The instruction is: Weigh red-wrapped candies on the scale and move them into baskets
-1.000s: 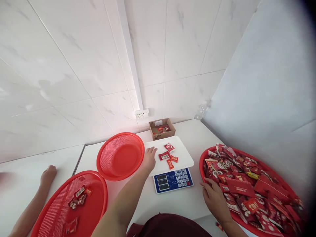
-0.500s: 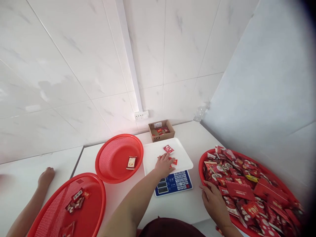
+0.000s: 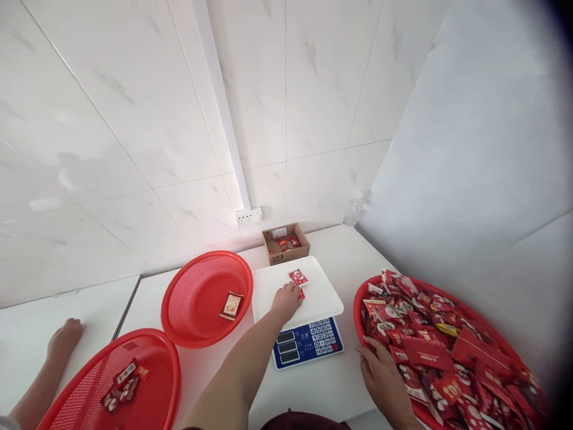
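Observation:
My left hand (image 3: 287, 301) is over the white tray (image 3: 322, 292) of the scale, its fingers closed on a small red packet (image 3: 301, 294). Just beyond it on the tray lies a red and white packet (image 3: 298, 277). The blue keypad panel (image 3: 308, 343) of the scale shows in front of the tray. At the right, my right hand (image 3: 380, 367) rests at the near left rim of a big red basket (image 3: 359, 319), which is heaped with red packets (image 3: 427, 352). Its fingers are apart, with nothing seen in them.
A round red basket (image 3: 192, 340) holds one cream packet (image 3: 231, 305). Nearer, another red basket (image 3: 172, 382) holds several packets. A small cardboard box (image 3: 290, 254) with packets stands behind the scale. At far left, another person's hand (image 3: 65, 337) rests on the table.
My left hand has drawn its fingers together around a red packet that lay on the tray. My right hand remains at the basket rim. The view has shifted slightly.

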`<action>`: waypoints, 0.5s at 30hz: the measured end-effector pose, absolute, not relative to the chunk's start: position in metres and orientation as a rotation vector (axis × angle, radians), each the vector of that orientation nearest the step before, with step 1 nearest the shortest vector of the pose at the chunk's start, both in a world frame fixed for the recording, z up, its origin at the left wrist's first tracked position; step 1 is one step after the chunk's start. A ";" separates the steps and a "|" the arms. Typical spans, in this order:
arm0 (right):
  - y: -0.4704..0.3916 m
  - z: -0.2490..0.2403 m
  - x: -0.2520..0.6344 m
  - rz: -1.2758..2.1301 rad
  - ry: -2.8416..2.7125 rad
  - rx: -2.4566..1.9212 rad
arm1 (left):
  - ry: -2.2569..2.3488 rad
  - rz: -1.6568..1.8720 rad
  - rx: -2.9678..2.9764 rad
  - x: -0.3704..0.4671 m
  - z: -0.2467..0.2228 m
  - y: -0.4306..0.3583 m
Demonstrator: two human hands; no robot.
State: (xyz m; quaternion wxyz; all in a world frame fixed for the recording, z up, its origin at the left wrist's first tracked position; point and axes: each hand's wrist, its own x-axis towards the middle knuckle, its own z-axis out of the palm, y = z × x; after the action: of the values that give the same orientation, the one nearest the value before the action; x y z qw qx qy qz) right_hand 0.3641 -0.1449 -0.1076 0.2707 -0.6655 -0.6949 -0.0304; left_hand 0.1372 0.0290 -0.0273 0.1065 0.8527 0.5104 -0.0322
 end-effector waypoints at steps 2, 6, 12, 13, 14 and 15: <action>-0.145 -0.108 0.364 -0.080 -1.869 -1.794 | 1.553 -0.081 2.466 0.140 -0.019 0.039; -0.145 -0.110 0.365 -0.072 -1.862 -1.794 | 1.539 -0.123 2.390 0.149 -0.009 0.055; -0.146 -0.109 0.365 -0.047 -1.862 -1.810 | 1.530 -0.210 2.299 0.159 -0.006 0.062; -0.146 -0.109 0.364 -0.050 -1.865 -1.810 | 1.544 -0.217 2.284 0.158 -0.005 0.062; -0.145 -0.109 0.365 -0.057 -1.866 -1.808 | 1.559 -0.224 2.270 0.156 -0.004 0.062; -0.145 -0.109 0.365 -0.064 -1.867 -1.804 | 1.571 -0.228 2.257 0.153 -0.004 0.061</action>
State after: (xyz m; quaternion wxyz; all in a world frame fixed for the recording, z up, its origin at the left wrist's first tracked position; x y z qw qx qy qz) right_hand 0.3648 -0.1453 -0.1088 0.2690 -0.6690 -0.6924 -0.0239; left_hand 0.1535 0.0611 -0.0035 0.1900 0.8029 0.5591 -0.0812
